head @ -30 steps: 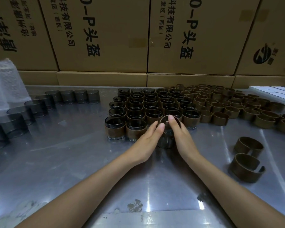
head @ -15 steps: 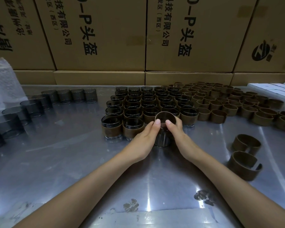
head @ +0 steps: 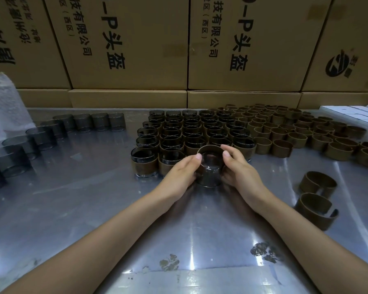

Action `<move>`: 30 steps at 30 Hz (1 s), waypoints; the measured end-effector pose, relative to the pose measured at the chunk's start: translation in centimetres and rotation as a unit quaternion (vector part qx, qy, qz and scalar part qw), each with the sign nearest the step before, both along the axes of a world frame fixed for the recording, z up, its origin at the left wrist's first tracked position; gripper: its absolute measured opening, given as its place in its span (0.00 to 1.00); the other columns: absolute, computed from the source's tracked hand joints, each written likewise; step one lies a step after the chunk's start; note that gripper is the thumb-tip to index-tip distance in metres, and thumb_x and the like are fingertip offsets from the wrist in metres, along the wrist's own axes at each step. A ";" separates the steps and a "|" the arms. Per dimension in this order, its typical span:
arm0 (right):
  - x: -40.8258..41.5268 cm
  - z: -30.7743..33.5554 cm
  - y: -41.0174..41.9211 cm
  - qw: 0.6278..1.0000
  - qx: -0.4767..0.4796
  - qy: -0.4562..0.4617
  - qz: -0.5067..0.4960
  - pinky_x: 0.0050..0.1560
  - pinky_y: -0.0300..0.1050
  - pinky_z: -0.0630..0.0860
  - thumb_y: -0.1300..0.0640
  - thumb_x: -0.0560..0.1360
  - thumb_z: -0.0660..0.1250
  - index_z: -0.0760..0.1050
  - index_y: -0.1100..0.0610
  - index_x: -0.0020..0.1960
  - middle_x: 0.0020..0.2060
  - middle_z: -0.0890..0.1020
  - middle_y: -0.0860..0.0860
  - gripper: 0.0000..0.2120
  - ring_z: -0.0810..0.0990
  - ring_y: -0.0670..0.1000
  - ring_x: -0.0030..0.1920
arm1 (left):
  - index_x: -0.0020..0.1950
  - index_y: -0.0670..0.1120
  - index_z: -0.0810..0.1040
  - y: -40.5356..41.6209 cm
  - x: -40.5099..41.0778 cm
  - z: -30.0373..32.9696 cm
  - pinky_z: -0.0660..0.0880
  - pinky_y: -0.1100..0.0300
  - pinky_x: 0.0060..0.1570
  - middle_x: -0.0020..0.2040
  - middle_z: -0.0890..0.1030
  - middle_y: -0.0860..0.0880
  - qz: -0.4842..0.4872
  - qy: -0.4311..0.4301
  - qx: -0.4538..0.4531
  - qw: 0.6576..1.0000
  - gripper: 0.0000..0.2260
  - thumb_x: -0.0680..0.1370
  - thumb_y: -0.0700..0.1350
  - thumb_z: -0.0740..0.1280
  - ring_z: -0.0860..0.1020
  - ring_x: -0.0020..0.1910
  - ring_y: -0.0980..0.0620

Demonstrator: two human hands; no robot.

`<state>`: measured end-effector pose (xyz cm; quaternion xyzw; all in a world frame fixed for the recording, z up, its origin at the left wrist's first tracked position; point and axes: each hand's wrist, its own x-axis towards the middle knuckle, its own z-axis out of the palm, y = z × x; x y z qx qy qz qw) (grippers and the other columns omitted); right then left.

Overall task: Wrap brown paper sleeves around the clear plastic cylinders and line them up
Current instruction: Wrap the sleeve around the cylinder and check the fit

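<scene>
Both hands work at the centre of the metal table (head: 94,209), one on each side of a single clear plastic cylinder (head: 209,175) that stands upright on the surface. The left hand (head: 180,175) curls its fingers round the cylinder's left wall, thumb tip raised beside the top edge. The right hand (head: 239,168) curls round the right wall, with its fingers reaching over the far rim. A brown paper sleeve (head: 210,148) sits around the upper part of the cylinder, held between the two hands; the lower part of the cylinder shows bare and transparent below it. This cylinder stands at the near edge of a block of sleeved cylinders (head: 189,132) packed in tight rows, just beside the front-row pieces. To the right of that block lies a wide cluster of empty sleeves (head: 295,132) standing on edge. Two loose open sleeves (head: 317,194) rest apart from the cluster, near the right forearm. A curved line of bare cylinders (head: 51,132) runs along the left side of the table, with a white plastic bag (head: 4,107) behind it. Printed cardboard boxes (head: 125,43) are stacked along the far edge, and a stack of flat white boxes (head: 353,113) lies at the far right.
</scene>
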<state>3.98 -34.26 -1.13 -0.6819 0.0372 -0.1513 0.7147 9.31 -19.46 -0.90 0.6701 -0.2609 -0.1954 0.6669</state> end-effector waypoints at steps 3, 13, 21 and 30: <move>-0.1 0.1 -0.2 1.000 0.013 0.009 0.002 0.62 0.48 0.74 0.55 0.82 0.57 0.68 0.52 0.68 0.60 0.79 0.51 0.15 0.78 0.49 0.60 | 0.55 0.51 0.78 0.0 -0.1 0.1 0.74 0.71 0.51 0.52 0.83 0.55 -0.016 0.030 -0.030 0.999 0.11 0.83 0.47 0.57 0.80 0.53 0.62; -1.0 1.4 -1.5 0.993 0.013 0.051 0.105 0.58 0.45 0.75 0.51 0.81 0.56 0.79 0.47 0.59 0.58 0.82 0.49 0.14 0.80 0.50 0.59 | 0.69 0.39 0.71 -0.1 -0.9 0.5 0.72 0.58 0.65 0.64 0.78 0.42 -0.038 0.022 -0.086 0.995 0.16 0.83 0.41 0.55 0.76 0.64 0.49; -1.5 3.1 -1.3 0.994 0.066 -0.010 0.087 0.61 0.46 0.74 0.54 0.69 0.65 0.73 0.63 0.65 0.59 0.80 0.60 0.26 0.79 0.55 0.59 | 0.58 0.52 0.78 0.5 -0.7 1.7 0.74 0.65 0.53 0.53 0.84 0.55 -0.063 0.074 0.003 0.995 0.26 0.67 0.66 0.63 0.81 0.53 0.60; -2.4 3.2 -1.6 0.981 0.095 0.087 0.148 0.67 0.50 0.69 0.45 0.69 0.66 0.75 0.57 0.64 0.62 0.79 0.57 0.27 0.75 0.54 0.65 | 0.62 0.46 0.77 0.7 -0.8 1.6 0.78 0.64 0.52 0.55 0.84 0.46 -0.070 0.111 -0.069 0.989 0.28 0.71 0.65 0.63 0.81 0.56 0.51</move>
